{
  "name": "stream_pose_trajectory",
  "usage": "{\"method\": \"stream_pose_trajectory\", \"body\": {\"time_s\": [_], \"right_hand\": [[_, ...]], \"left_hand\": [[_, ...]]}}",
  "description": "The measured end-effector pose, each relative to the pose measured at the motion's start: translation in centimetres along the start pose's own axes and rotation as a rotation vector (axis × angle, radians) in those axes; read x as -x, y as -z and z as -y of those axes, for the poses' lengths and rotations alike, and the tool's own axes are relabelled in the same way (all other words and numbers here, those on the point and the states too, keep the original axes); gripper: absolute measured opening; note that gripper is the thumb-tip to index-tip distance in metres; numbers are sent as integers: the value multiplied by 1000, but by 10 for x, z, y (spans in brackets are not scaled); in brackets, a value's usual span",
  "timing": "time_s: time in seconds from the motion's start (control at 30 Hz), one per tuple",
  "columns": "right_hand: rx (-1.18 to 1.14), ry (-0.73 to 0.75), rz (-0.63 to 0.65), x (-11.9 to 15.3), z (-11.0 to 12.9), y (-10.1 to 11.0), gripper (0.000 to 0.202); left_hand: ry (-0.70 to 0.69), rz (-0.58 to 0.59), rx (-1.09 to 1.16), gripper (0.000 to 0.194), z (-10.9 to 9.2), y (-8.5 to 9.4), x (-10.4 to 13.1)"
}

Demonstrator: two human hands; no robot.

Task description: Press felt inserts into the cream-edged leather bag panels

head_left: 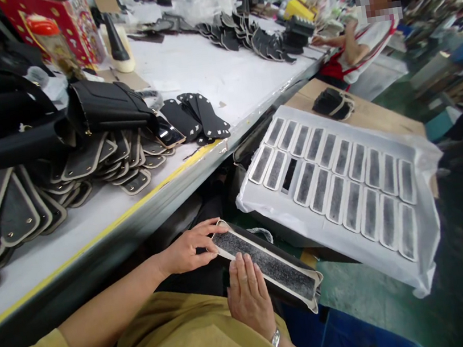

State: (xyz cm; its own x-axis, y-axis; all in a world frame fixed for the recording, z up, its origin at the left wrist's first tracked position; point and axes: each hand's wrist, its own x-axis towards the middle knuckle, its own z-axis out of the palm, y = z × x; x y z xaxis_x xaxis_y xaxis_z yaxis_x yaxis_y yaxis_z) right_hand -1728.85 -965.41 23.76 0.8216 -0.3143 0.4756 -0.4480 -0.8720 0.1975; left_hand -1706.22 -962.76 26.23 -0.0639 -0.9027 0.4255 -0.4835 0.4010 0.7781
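A long black piece [274, 265] with a pale border and a speckled grey middle lies over my lap, slanting down to the right. At its upper left end my left hand [194, 247] pinches the pale edge between thumb and fingers. My right hand [251, 297] rests flat on the piece's near edge, fingers stretched out side by side. To the right, a white-covered board [420, 170] bears two rows of similar pale-bordered grey strips [343, 157], with one dark gap in the near row.
The white worktable [181, 60] holds stacked grey flaps [16, 209], a black bag [110, 107], a phone [169, 131], black cut pieces [201, 114] and a red-lidded jar [52, 43]. A person [358, 49] sits at the far right. Blue material [349, 335] lies below.
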Motion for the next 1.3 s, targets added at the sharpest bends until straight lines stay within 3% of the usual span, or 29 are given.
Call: {"method": "stream_pose_trajectory", "body": {"time_s": [0.3, 0.5, 0.7, 0.8, 0.9, 1.0, 1.2, 1.3], "right_hand": [[-26, -2, 37, -11, 8, -2, 40], [-69, -26, 74, -29, 21, -6, 44], [-87, -71, 108, -31, 25, -11, 50], [-82, -49, 115, -20, 15, -6, 50], [-62, -33, 98, -2, 3, 3, 48], [-25, -50, 81, 21, -10, 15, 46], [71, -118, 55, 66, -29, 39, 42], [103, -145, 32, 80, -30, 47, 40]], "left_hand": [[-81, 39, -27, 12, 2, 8, -3], [-1, -34, -35, 9, 0, 8, -4], [125, -13, -94, 9, -5, -3, -3], [200, -74, -89, 16, -11, -9, -4], [182, -105, -59, 21, -15, -12, -4], [163, -82, -4, 27, -20, -18, -1], [228, -37, 98, 68, -33, -48, 13], [213, 37, 120, 65, -41, -58, 28]]}}
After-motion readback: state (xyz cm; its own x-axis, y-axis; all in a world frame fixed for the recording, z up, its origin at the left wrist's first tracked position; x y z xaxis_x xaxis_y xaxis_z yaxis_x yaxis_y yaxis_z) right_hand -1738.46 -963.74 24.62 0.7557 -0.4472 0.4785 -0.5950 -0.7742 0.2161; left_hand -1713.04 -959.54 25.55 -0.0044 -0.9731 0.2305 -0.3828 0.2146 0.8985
